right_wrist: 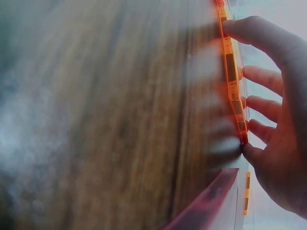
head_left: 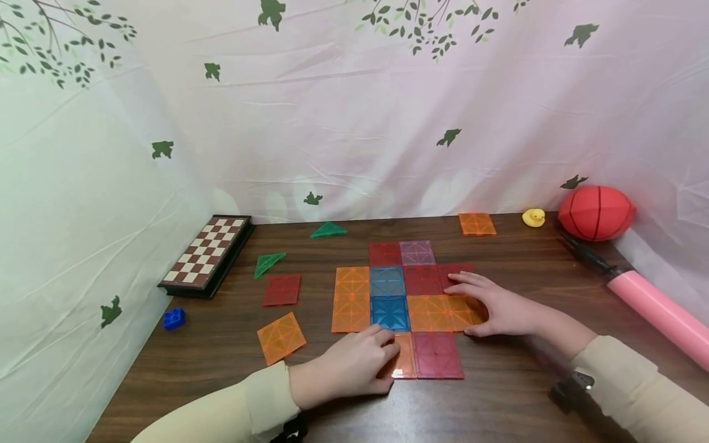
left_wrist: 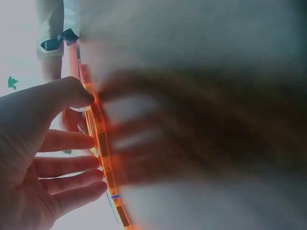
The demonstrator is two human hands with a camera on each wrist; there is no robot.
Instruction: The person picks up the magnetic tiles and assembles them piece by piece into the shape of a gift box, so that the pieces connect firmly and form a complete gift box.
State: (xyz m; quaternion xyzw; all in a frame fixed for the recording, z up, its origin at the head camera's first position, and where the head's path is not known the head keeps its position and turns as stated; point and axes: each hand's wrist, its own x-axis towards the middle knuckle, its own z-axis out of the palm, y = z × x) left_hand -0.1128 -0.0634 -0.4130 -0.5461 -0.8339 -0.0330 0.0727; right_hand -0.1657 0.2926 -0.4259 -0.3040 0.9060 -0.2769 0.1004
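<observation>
Translucent square tiles lie edge to edge as a flat patchwork in the head view. Over its near left part my left hand (head_left: 360, 360) rests on an orange tile (head_left: 406, 357), partly covering it, beside a magenta tile (head_left: 437, 355). In the left wrist view the thumb and fairly straight fingertips touch an orange edge (left_wrist: 103, 143). My right hand (head_left: 501, 306) spreads along the patchwork's right side, touching a red tile (head_left: 451, 275) and an orange tile (head_left: 461, 312). Blue tiles (head_left: 390, 314) lie between them. No tile is lifted.
Left of the patchwork lie a loose red tile (head_left: 282, 290), an orange tile (head_left: 281, 338) and green triangles (head_left: 328, 230). Farther left are a chessboard (head_left: 207, 252) and blue block (head_left: 174, 318). Another orange tile (head_left: 477, 224), a duck (head_left: 533, 217), red ball (head_left: 596, 213) and pink pump (head_left: 659, 311) lie right.
</observation>
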